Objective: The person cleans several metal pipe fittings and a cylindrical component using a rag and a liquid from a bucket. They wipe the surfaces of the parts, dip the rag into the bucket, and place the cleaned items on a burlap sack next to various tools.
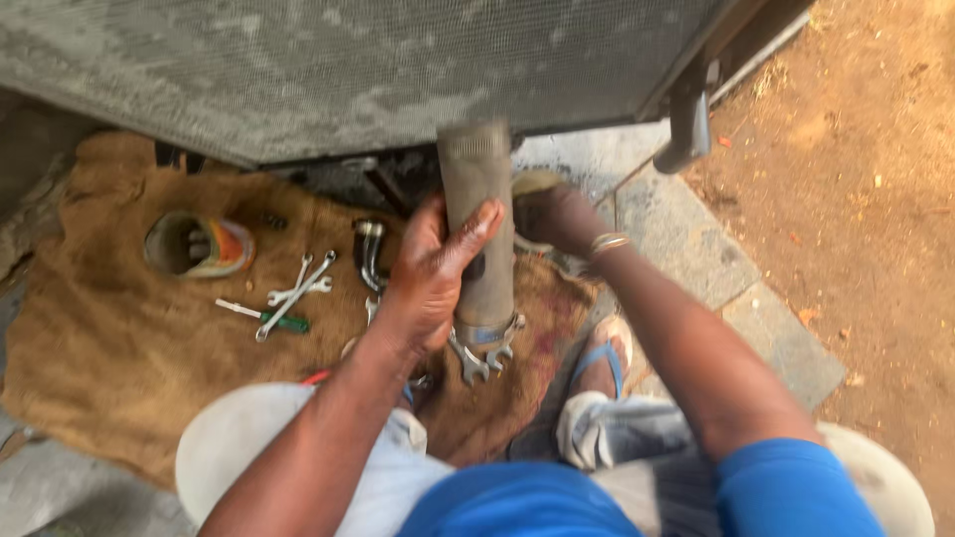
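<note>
Head view shows 2 bare hands working over a brown burlap mat [119, 348] spread on the ground below a large grey meshed panel [328, 60]. The left hand [430, 278] is clenched around a grey metal tube [477, 229], fingers wrapped over its front about midway along its length. The tube stands nearly upright, its long axis running from a flanged lower end near the mat up to an open top end just below the panel's edge. The right hand [557, 214] sits just beside the tube on its right, near the upper half, and appears closed on a pale, rounded piece [532, 184]; blur keeps me from saying what that piece is. So the left hand carries the tube, while the right is level with its upper part and touching or almost touching its side.

At the tube's foot lie 2 open-ended spanners [477, 360] on the mat. Further left on the mat are more crossed spanners [298, 290], a green-handled screwdriver [264, 316], a curved chrome pipe piece [370, 254] and an open tin [197, 246]. A blue sandal [605, 360] shows on stone paving [686, 239].
</note>
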